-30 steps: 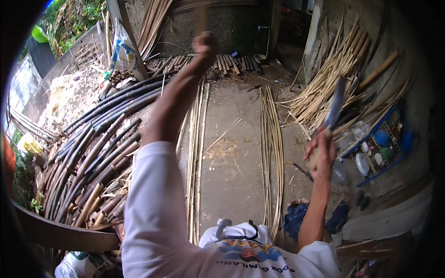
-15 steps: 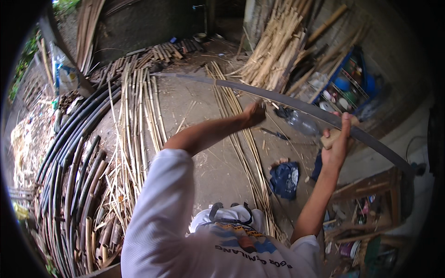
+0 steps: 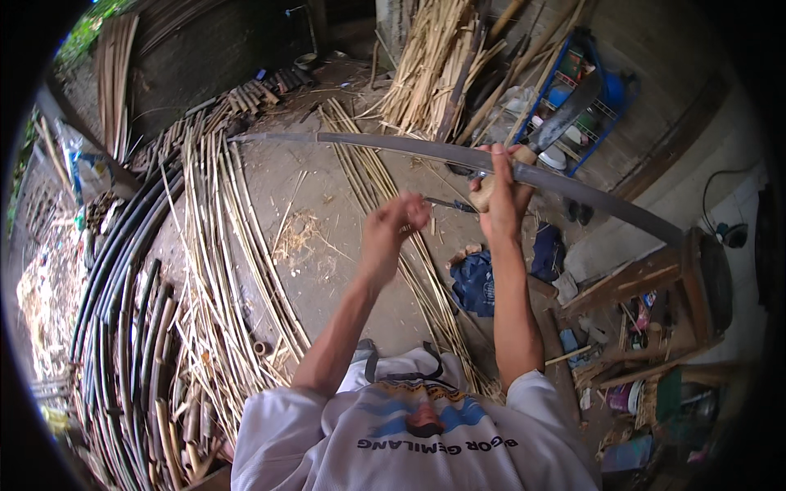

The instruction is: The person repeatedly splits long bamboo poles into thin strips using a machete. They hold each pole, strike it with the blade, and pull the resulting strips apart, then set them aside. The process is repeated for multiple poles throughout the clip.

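Note:
A long grey-brown bamboo pole [image 3: 393, 144] runs crosswise in front of me, sloping down toward its right end. My right hand [image 3: 503, 196] is closed round it, together with the wooden handle [image 3: 485, 193] of a machete. The machete's broad dark blade [image 3: 571, 114] points away to the upper right, beyond the pole. My left hand [image 3: 395, 222] hangs below the pole, apart from it, with loosely curled, slightly blurred fingers and nothing visible in them. Beyond its fingertips, a dark knife-like tool [image 3: 450, 203] lies on the floor.
Long split bamboo strips [image 3: 225, 262] cover the floor at left, beside dark curved bamboo poles [image 3: 110, 303]. Thin strips [image 3: 409, 262] run under my arms. A bundle of pale strips [image 3: 434, 65] leans at the back, near a blue rack [image 3: 602, 135]. A wooden frame [image 3: 630, 282] stands at right.
My left hand has come nearer to me and lower, away from the pole. The right hand has moved leftward with the pole and machete, and the blade now shows beyond the pole.

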The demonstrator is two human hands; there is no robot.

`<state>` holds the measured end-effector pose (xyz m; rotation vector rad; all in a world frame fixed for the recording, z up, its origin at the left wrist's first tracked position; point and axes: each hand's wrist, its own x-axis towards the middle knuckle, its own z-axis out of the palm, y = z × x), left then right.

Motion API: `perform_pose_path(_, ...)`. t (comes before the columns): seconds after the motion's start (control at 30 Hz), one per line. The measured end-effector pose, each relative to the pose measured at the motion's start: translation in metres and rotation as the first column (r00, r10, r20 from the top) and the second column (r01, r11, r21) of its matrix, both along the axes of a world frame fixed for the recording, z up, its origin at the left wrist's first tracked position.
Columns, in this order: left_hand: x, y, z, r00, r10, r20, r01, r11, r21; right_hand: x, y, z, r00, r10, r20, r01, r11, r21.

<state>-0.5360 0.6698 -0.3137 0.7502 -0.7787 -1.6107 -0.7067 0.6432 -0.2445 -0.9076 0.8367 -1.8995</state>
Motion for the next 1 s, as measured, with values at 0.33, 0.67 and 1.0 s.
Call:
perform_pose_path(0.33, -0.055, -0.053, -0.014, 0.777, 0.281, -0.563, -0.024, 0.908, 0.419, -0.016, 0.025, -0.046, 0.995, 0.051, -0.089, -0.047, 0.998, 0.047)
perform_pose_path(0.67, -0.050, -0.051, -0.029, 0.768, 0.068, -0.637, 0.225, 0.903, 0.367, -0.029, 0.051, -0.066, 0.967, 0.004, -0.254, -0.004, 1.000, 0.003)
perform_pose_path(1.0, -0.055, -0.039, -0.043, 0.894, -0.011, -0.448, 0.189, 0.915, 0.355, -0.075, 0.119, -0.060, 0.993, -0.027, -0.112, 0.028, 1.000, 0.008)
